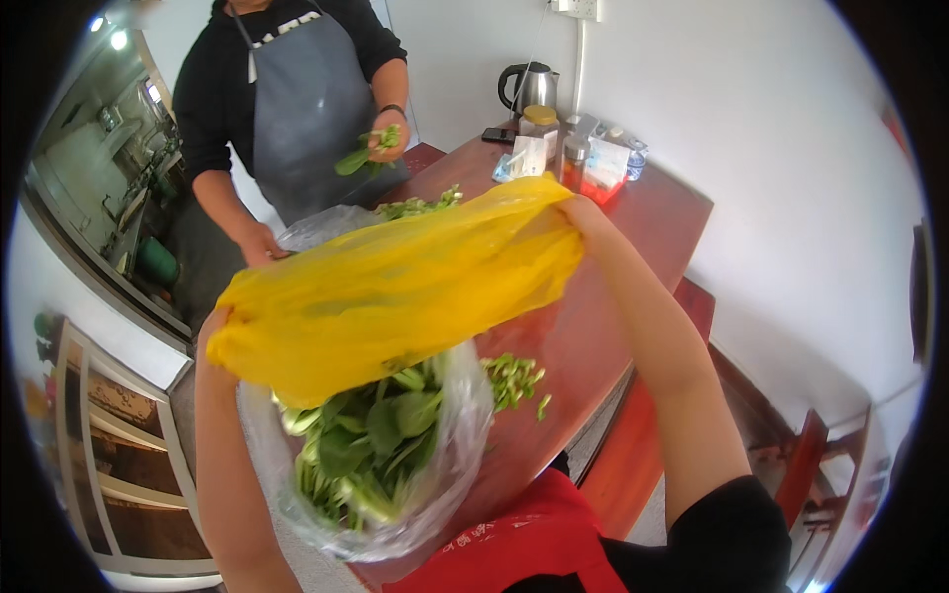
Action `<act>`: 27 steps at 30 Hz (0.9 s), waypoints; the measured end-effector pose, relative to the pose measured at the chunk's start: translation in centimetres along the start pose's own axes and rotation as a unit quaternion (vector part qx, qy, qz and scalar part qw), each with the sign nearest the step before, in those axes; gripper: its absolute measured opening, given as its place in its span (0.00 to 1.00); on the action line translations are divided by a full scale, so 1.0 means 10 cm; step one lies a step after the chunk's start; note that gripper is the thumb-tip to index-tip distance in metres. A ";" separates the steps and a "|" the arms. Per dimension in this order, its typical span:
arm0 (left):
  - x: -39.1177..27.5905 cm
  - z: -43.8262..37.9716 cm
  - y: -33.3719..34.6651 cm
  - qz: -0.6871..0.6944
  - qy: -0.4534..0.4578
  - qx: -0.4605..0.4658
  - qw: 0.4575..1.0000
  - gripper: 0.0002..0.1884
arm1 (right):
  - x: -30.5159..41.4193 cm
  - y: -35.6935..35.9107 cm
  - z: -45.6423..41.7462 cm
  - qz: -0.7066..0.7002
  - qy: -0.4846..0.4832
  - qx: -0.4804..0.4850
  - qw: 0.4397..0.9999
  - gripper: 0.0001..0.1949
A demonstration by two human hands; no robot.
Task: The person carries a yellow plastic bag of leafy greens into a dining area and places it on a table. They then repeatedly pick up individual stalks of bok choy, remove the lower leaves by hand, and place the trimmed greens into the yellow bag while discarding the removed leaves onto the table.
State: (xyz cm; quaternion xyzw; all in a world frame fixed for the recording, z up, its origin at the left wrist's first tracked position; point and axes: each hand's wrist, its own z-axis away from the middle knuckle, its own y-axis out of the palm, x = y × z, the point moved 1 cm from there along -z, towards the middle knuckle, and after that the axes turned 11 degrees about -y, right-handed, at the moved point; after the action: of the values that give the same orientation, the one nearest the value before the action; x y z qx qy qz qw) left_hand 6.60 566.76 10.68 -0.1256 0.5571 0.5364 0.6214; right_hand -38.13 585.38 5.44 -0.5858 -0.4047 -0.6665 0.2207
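Note:
A yellow plastic bag (400,289) is stretched between my two hands above the table. My left hand (219,326) grips its left end, and my right hand (586,219) grips its upper right corner. Below the bag, nearer to me, a clear plastic bag (463,437) stands open with leafy greens (371,437) inside; the yellow bag covers its far part. Cut stem pieces (511,379) lie on the table just right of the clear bag. More trimmed greens (422,205) show beyond the yellow bag.
Across the red-brown table (586,333), a person in a grey apron (315,111) holds a few greens (371,152). Toward the wall stand a steel kettle (535,89), a jar with a yellow lid (540,126), a phone (499,136) and condiment containers. A red bench (630,452) runs along the right side.

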 end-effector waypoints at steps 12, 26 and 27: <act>0.60 -2.73 2.87 -0.603 0.127 -0.182 0.766 0.38 | -0.88 -2.02 -0.21 -0.101 0.186 -0.145 0.966 0.27; 2.55 -2.26 2.64 -0.056 0.104 -0.316 0.941 0.41 | -0.37 -1.75 -0.98 0.538 -0.259 0.089 0.797 0.27; 2.64 -2.20 2.65 -0.041 0.096 -0.325 0.940 0.40 | -0.41 -1.61 -1.13 0.543 -0.306 0.166 0.764 0.25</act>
State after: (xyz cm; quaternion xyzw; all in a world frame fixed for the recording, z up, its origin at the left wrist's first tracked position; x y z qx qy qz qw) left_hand -32.20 574.47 -7.16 -0.3938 0.4041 0.6478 0.5117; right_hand -56.45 584.86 -2.87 -0.8349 -0.1689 -0.1429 0.5041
